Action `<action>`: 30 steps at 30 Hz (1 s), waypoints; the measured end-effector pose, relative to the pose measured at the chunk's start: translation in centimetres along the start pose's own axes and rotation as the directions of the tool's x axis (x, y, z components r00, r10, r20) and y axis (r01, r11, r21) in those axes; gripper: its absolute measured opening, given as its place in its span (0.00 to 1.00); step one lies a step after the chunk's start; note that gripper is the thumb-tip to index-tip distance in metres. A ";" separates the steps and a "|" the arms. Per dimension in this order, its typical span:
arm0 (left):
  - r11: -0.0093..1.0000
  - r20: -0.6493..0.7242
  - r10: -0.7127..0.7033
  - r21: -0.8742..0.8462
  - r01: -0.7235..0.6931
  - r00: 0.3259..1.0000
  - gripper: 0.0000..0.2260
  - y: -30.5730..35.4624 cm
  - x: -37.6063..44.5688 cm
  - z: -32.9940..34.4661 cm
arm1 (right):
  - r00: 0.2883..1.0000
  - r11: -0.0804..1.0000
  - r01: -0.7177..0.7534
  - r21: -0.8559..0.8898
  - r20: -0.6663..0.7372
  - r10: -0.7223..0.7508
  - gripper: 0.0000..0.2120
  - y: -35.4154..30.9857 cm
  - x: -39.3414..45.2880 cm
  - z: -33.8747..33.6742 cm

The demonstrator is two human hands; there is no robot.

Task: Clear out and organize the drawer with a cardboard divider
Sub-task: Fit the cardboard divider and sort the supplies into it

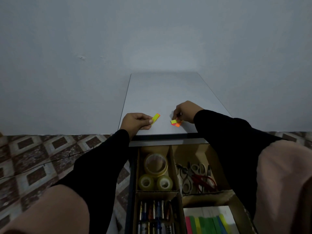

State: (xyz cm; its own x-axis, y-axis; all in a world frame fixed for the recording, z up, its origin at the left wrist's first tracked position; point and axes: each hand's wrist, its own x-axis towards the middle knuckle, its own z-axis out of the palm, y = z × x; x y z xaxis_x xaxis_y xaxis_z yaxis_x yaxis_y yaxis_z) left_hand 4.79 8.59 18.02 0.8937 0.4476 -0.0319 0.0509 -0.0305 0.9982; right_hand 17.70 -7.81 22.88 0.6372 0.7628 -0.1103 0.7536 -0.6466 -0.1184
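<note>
On the white cabinet top (162, 97) my left hand (135, 121) pinches a small stack of yellow and orange sticky flags (155, 118). My right hand (185, 111) pinches a second bunch of yellow, orange and red sticky flags (176, 122) that touches the top. Below, the open drawer holds a cardboard divider (173, 164). Its back left cell has three tape rolls (156, 171), the front left cell has batteries (155, 215), the back right cell has scissors and pliers (195, 176), and the front right cell has coloured strips (206, 224).
A plain wall (152, 39) rises behind the cabinet. Patterned floor tiles (33, 157) lie to the left, crossed by a thin black wire (55, 160). My knees (285, 183) flank the drawer on both sides.
</note>
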 end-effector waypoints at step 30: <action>0.999 -0.045 0.033 0.028 -0.032 0.998 0.08 -0.2 -0.2 0.3 | 0.932 0.927 -0.145 0.346 -0.268 0.246 0.07 3.6 -2.5 -1.1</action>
State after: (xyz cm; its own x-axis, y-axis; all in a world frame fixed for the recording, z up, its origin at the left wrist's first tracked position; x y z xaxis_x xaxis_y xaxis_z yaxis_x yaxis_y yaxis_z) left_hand 4.69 8.25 17.81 0.8740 0.4860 0.0036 0.0349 -0.0702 0.9969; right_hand 18.97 -12.07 23.79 0.8220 0.5539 0.1325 0.5503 -0.7123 -0.4357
